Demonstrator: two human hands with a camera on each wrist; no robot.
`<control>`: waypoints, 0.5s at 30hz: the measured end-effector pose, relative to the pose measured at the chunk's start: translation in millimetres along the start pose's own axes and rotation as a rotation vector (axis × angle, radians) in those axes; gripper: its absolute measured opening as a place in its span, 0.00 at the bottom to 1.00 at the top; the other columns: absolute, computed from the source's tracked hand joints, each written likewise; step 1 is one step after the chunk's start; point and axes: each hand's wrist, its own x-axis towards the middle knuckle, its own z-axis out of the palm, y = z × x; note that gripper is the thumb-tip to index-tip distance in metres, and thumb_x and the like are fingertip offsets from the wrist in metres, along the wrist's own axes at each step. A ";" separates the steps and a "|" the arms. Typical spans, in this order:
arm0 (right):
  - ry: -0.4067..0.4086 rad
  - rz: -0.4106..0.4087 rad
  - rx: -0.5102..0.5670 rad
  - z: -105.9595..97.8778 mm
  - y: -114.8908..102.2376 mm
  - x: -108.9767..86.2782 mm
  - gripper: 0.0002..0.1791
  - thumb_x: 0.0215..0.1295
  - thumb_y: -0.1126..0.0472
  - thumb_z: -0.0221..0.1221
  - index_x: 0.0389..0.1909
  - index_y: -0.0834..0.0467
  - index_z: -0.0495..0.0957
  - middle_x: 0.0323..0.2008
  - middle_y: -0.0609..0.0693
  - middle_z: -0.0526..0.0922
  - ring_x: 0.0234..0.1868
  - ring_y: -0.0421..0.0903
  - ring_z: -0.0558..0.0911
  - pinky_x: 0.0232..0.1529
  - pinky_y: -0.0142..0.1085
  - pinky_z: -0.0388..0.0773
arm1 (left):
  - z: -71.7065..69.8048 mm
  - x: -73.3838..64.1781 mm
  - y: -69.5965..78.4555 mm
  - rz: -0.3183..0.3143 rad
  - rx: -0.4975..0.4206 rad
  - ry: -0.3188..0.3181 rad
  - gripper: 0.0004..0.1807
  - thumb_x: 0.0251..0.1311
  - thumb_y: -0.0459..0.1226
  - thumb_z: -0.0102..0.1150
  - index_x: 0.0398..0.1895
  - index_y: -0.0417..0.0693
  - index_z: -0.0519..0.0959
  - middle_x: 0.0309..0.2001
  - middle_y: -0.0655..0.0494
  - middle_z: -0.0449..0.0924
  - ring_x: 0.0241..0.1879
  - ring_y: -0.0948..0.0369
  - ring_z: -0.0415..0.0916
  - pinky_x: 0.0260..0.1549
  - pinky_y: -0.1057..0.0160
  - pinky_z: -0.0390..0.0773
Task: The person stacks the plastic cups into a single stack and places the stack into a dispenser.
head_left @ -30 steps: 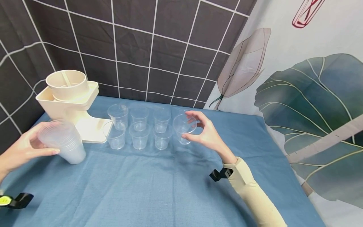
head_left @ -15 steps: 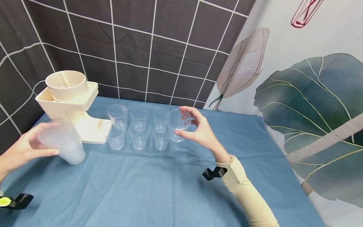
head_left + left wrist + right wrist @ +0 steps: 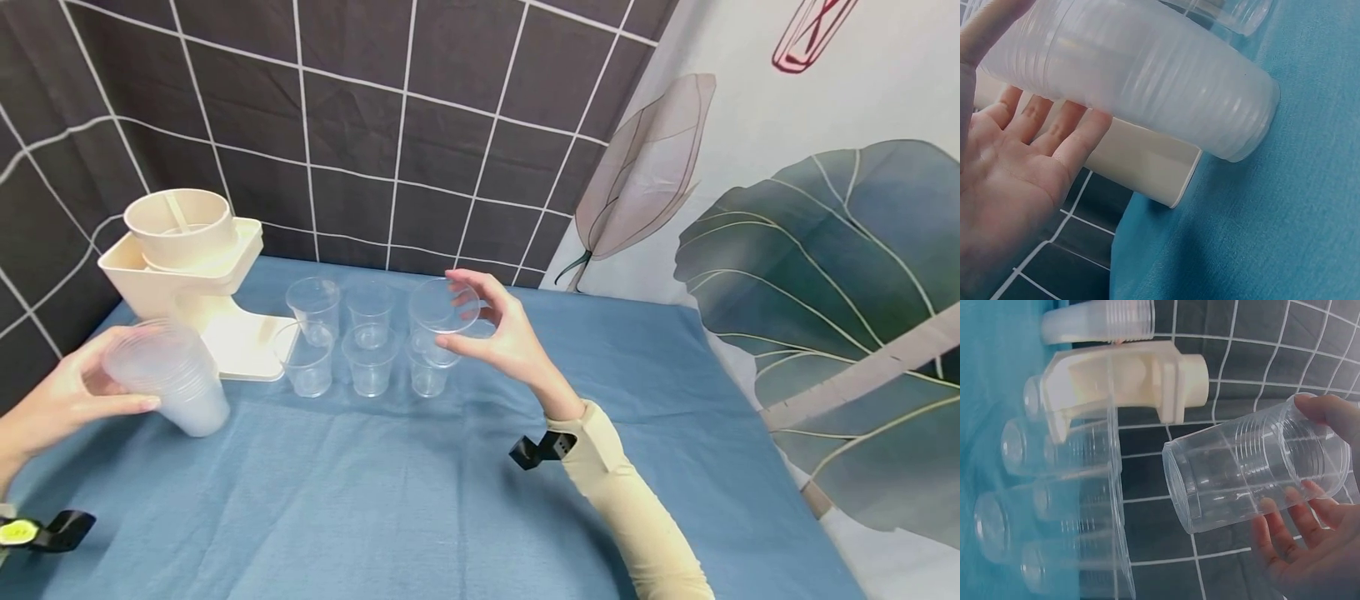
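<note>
My left hand [image 3: 63, 400] grips a tilted stack of nested translucent plastic cups [image 3: 176, 379]. In the left wrist view, the stack's base [image 3: 1250, 128] is close to the blue cloth; whether it touches I cannot tell. With thumb and fingertips, my right hand [image 3: 506, 337] holds one clear plastic cup [image 3: 1222, 472] near its rim, raised above the cups standing on the table. Those clear cups stand upright in two rows, among them a front-left cup [image 3: 309, 371], a front-middle cup [image 3: 371, 371] and a back-left cup [image 3: 315, 302]. The held cup and hand partly hide the right-hand ones.
A cream-coloured appliance [image 3: 198, 271] with a round top container stands at the back left, behind the stack. Blue cloth [image 3: 360, 508] covers the table. A dark curtain with white grid lines [image 3: 352, 125] hangs behind, a leaf-patterned one [image 3: 832, 250] at the right.
My right hand has moved left and slightly upward with the clear cup, which now overlaps the rightmost front cup in the head view. The left hand and its stack have stayed nearly still.
</note>
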 end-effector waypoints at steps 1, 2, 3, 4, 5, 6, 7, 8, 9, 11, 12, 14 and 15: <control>-0.002 0.002 0.000 1.2 -0.3 1.2 0.37 0.49 0.67 0.69 0.63 0.53 0.70 0.53 0.52 0.76 0.50 0.47 0.78 0.51 0.46 0.77 | 0.1 0.2 -0.5 0.001 -0.003 0.000 0.49 0.35 0.05 0.54 0.63 0.51 0.67 0.58 0.70 0.73 0.45 0.75 0.75 0.37 0.81 0.76; -0.004 0.004 0.000 2.3 -0.7 2.2 0.37 0.49 0.67 0.69 0.63 0.53 0.70 0.54 0.52 0.76 0.50 0.47 0.78 0.51 0.43 0.77 | 0.2 0.3 -0.7 0.000 0.005 0.002 0.49 0.35 0.06 0.54 0.63 0.51 0.67 0.58 0.70 0.72 0.45 0.75 0.75 0.37 0.81 0.76; -0.005 0.004 0.003 3.4 -1.1 3.2 0.37 0.49 0.67 0.69 0.63 0.53 0.69 0.54 0.52 0.76 0.50 0.47 0.78 0.51 0.44 0.77 | 0.4 0.5 -0.9 0.001 0.000 0.002 0.49 0.35 0.06 0.54 0.63 0.51 0.67 0.57 0.70 0.73 0.45 0.75 0.75 0.37 0.81 0.76; -0.007 0.005 0.005 4.4 -1.6 4.0 0.37 0.49 0.66 0.69 0.63 0.53 0.69 0.54 0.52 0.76 0.50 0.47 0.78 0.51 0.43 0.77 | 0.5 0.7 -1.0 0.000 -0.002 0.002 0.49 0.35 0.06 0.54 0.63 0.51 0.67 0.57 0.70 0.73 0.45 0.75 0.75 0.37 0.81 0.76; -0.008 0.005 0.007 5.3 -2.0 4.8 0.37 0.49 0.67 0.69 0.63 0.53 0.69 0.54 0.52 0.76 0.50 0.48 0.78 0.51 0.43 0.76 | 0.6 0.8 -0.9 0.000 -0.003 0.002 0.49 0.35 0.06 0.54 0.63 0.51 0.67 0.57 0.70 0.73 0.45 0.75 0.75 0.37 0.81 0.76; -0.007 0.003 0.011 6.1 -2.3 5.7 0.37 0.49 0.67 0.69 0.63 0.53 0.69 0.54 0.52 0.76 0.50 0.49 0.78 0.51 0.44 0.76 | 0.8 0.9 -0.7 0.000 -0.002 0.002 0.49 0.35 0.06 0.54 0.62 0.51 0.67 0.57 0.70 0.73 0.45 0.75 0.75 0.38 0.81 0.76; -0.007 0.002 0.016 6.8 -2.8 6.5 0.37 0.49 0.67 0.69 0.63 0.53 0.69 0.54 0.52 0.76 0.51 0.50 0.78 0.52 0.45 0.76 | 0.9 1.0 -0.5 0.001 -0.002 0.002 0.49 0.35 0.06 0.54 0.62 0.51 0.67 0.57 0.70 0.73 0.45 0.75 0.75 0.38 0.81 0.76; -0.007 0.000 0.021 7.6 -3.3 7.3 0.37 0.49 0.67 0.69 0.63 0.53 0.69 0.54 0.53 0.76 0.51 0.51 0.78 0.52 0.45 0.76 | 0.9 1.1 -0.4 0.004 -0.021 -0.001 0.48 0.35 0.05 0.54 0.62 0.50 0.67 0.58 0.70 0.73 0.46 0.74 0.75 0.38 0.81 0.76; -0.007 -0.002 0.027 8.4 -3.9 8.1 0.38 0.49 0.68 0.69 0.63 0.53 0.69 0.54 0.53 0.76 0.51 0.51 0.78 0.52 0.45 0.76 | 1.0 1.2 -0.2 0.007 -0.030 -0.003 0.48 0.35 0.05 0.54 0.62 0.50 0.67 0.58 0.69 0.73 0.46 0.74 0.75 0.38 0.81 0.76; -0.009 -0.009 0.040 9.8 -4.8 10.0 0.38 0.48 0.68 0.69 0.63 0.53 0.69 0.54 0.55 0.76 0.51 0.53 0.78 0.52 0.44 0.77 | 1.2 1.2 0.1 0.004 -0.020 -0.002 0.48 0.35 0.05 0.54 0.62 0.50 0.67 0.57 0.70 0.73 0.46 0.75 0.75 0.39 0.81 0.76; -0.012 -0.012 0.048 10.5 -5.5 11.1 0.38 0.48 0.68 0.69 0.63 0.54 0.69 0.55 0.56 0.76 0.51 0.54 0.77 0.52 0.43 0.77 | 1.3 1.2 0.1 0.002 -0.011 -0.001 0.49 0.35 0.06 0.54 0.62 0.51 0.67 0.57 0.70 0.73 0.46 0.75 0.74 0.38 0.81 0.75; -0.017 -0.019 0.063 12.0 -7.0 13.4 0.38 0.48 0.69 0.69 0.63 0.54 0.69 0.55 0.58 0.76 0.51 0.55 0.77 0.51 0.42 0.77 | 1.2 1.4 0.0 -0.001 -0.008 0.000 0.49 0.35 0.05 0.54 0.62 0.50 0.67 0.57 0.70 0.73 0.46 0.75 0.75 0.38 0.81 0.76; -0.018 -0.021 0.070 12.6 -7.9 14.5 0.38 0.48 0.69 0.69 0.63 0.54 0.69 0.55 0.58 0.76 0.51 0.55 0.77 0.51 0.42 0.77 | 1.2 1.5 0.0 -0.003 0.005 0.001 0.49 0.35 0.06 0.54 0.62 0.51 0.67 0.57 0.70 0.73 0.45 0.75 0.75 0.38 0.81 0.76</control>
